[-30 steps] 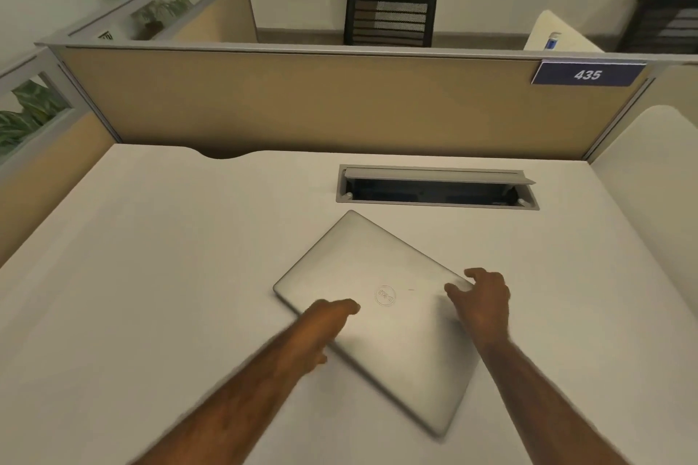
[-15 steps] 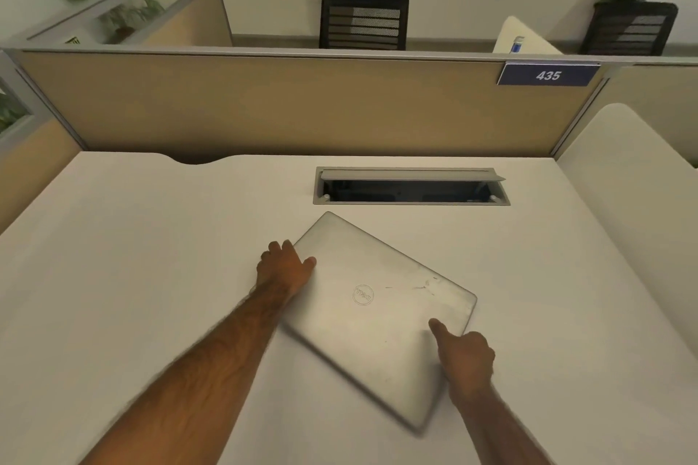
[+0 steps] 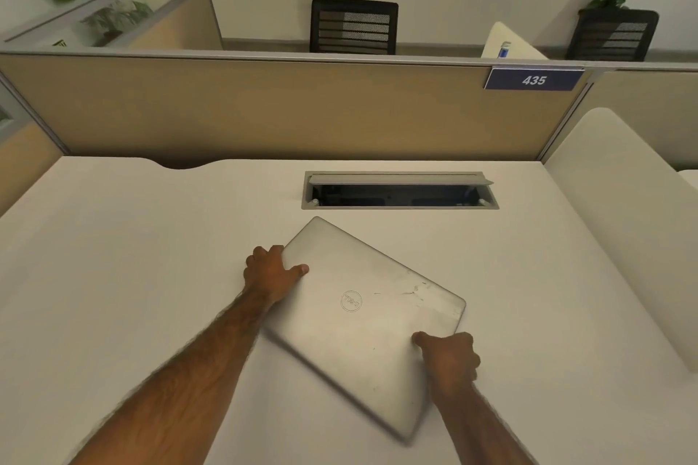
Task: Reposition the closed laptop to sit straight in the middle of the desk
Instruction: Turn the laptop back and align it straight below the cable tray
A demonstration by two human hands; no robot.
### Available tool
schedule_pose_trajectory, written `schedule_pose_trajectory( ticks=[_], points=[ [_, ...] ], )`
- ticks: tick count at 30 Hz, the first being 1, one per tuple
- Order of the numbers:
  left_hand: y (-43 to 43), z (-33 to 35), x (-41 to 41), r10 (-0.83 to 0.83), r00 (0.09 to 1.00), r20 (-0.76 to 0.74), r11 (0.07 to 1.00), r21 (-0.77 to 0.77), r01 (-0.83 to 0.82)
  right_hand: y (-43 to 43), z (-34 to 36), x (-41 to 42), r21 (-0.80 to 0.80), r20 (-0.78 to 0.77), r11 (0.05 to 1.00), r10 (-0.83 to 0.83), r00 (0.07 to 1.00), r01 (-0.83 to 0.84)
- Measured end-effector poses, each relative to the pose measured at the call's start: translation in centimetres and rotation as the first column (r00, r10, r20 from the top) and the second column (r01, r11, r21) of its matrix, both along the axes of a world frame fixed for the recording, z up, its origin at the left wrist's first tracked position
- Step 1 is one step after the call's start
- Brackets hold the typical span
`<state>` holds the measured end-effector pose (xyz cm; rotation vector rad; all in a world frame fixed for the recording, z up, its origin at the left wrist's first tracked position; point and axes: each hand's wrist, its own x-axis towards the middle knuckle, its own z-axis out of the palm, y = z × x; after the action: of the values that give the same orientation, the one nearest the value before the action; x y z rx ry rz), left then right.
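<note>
A closed, thin silver metal laptop (image 3: 362, 317) with a round logo in the middle of its lid is lying flat on the pale off-white desk (image 3: 132, 257). It is sitting crooked, with one corner pointing toward the grey rectangular cable box (image 3: 399, 191) set into the desk, near it but not touching. The lid is showing light scratches and scuff marks near its far right corner. The near edge of the laptop is looking blurred.

The left hand (image 3: 272, 276) is gripping the left edge of the laptop, with the thumb lying on top of the lid and the fingers curling around the edge. The right hand (image 3: 449, 357) is closing on the right edge near the front corner, thumb resting on the lid, fingers bent under the side. Both forearms are reaching in from the bottom.
</note>
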<state>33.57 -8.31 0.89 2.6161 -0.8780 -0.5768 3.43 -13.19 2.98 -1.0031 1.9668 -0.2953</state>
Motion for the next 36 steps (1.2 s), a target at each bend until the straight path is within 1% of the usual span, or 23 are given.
schedule_pose_trajectory(
  ticks=[13,19,27,32,36],
  points=[
    [1.3,0.0,-0.4,0.093,0.986,-0.141,0.989,-0.099,-0.107,-1.2,-0.1,-1.1,-0.066,-0.002,0.993,0.096,0.995,-0.096],
    [2.6,0.5,-1.1,0.159,0.974,-0.159,0.972,-0.150,-0.183,-2.6,-0.1,-1.3,-0.118,0.015,0.978,0.177,0.984,-0.174],
    [3.8,1.8,-3.6,0.252,0.957,-0.147,0.934,-0.220,-0.280,-6.1,1.0,-1.9,-0.190,-0.018,0.940,0.286,0.958,-0.285],
    [4.1,1.9,-5.8,0.307,0.938,-0.161,0.912,-0.232,-0.338,-8.1,1.3,-2.8,-0.208,-0.022,0.921,0.334,0.942,-0.331],
    [4.2,1.4,-7.5,0.345,0.916,-0.204,0.892,-0.234,-0.388,-9.4,1.2,-3.5,-0.222,-0.010,0.910,0.357,0.934,-0.350]
  ],
)
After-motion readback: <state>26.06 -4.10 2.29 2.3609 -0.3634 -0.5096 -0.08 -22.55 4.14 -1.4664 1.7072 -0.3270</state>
